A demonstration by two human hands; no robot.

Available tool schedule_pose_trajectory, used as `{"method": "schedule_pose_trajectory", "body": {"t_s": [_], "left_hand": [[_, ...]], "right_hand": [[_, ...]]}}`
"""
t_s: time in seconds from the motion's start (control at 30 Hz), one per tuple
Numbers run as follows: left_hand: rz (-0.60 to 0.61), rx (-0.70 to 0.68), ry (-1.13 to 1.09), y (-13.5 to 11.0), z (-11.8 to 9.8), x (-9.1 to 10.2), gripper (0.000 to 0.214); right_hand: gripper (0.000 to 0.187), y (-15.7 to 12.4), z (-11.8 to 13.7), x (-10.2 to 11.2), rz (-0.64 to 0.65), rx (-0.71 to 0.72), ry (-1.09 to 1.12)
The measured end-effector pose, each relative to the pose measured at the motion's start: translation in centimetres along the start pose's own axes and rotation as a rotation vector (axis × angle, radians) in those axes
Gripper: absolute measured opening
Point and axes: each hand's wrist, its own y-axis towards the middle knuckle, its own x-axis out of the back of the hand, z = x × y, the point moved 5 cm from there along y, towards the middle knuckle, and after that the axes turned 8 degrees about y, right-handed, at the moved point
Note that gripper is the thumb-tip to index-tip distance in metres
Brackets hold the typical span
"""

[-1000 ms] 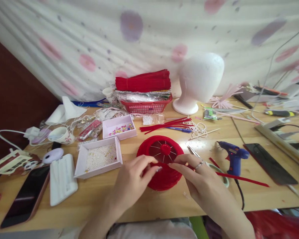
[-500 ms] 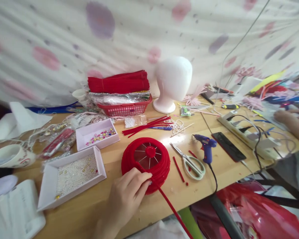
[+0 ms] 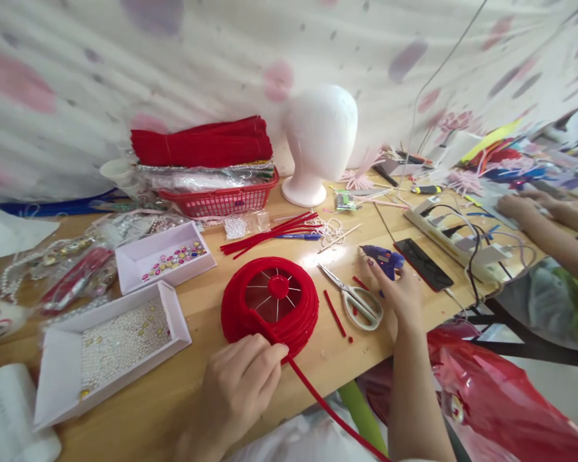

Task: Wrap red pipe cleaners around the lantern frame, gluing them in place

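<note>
"Where's the red woven dome (image 3: pixel 298 321)?"
"Middle of the desk (image 3: pixel 139 410). Left hand (image 3: pixel 241 378) fingers pinch a red stem (image 3: pixel 313 391) against its near edge."
"Right hand (image 3: pixel 397 292)?"
"Beyond the scissors (image 3: pixel 354 301), fingers on the blue glue gun (image 3: pixel 383 256); can't tell if they grip it."

The left hand (image 3: pixel 238 385) sits low and close to the body, knuckles up, its fingers (image 3: pixel 266 358) curled and pinched together. The right hand (image 3: pixel 399 292) is stretched forward, palm down, fingers loosely spread, with the bare forearm (image 3: pixel 414 398) running straight back.
</note>
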Motion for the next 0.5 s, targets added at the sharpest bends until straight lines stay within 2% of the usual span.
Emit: {"method": "schedule_pose_trajectory", "body": {"t_s": [0.07, 0.13, 0.23, 0.3, 0.43, 0.47, 0.5], "left_hand": [[0.002, 0.005, 0.011, 0.0, -0.1, 0.0, 0.019], [0.001, 0.015, 0.017, 0.0, -0.2, 0.0, 0.017], [-0.004, 0.017, 0.035, 0.0, -0.3, 0.0, 0.018], [-0.004, 0.003, 0.056, 0.0, -0.4, 0.0, 0.017], [0.012, 0.004, 0.037, 0.1, -0.3, 0.0, 0.013], [0.024, 0.01, 0.022, 0.2, -0.3, 0.0, 0.013], [0.039, 0.015, 0.007, 0.2, -0.2, 0.0, 0.013]], "right_hand": [[0.029, 0.3, 0.2, -1.0, 0.031, -0.036, 0.023], [0.031, 0.4, 0.7, -1.0, 0.033, -0.042, 0.047], [0.04, -0.4, 2.3, 0.4, 0.04, -0.012, 0.089], [0.043, -1.7, 4.0, 1.8, 0.093, 0.044, 0.128], [0.03, -5.2, 9.4, 3.3, 0.34, 0.254, 0.235], [0.025, -6.0, 11.0, 3.2, 0.457, 0.338, 0.252], [0.021, -7.1, 12.8, 2.9, 0.623, 0.49, 0.269]]}}
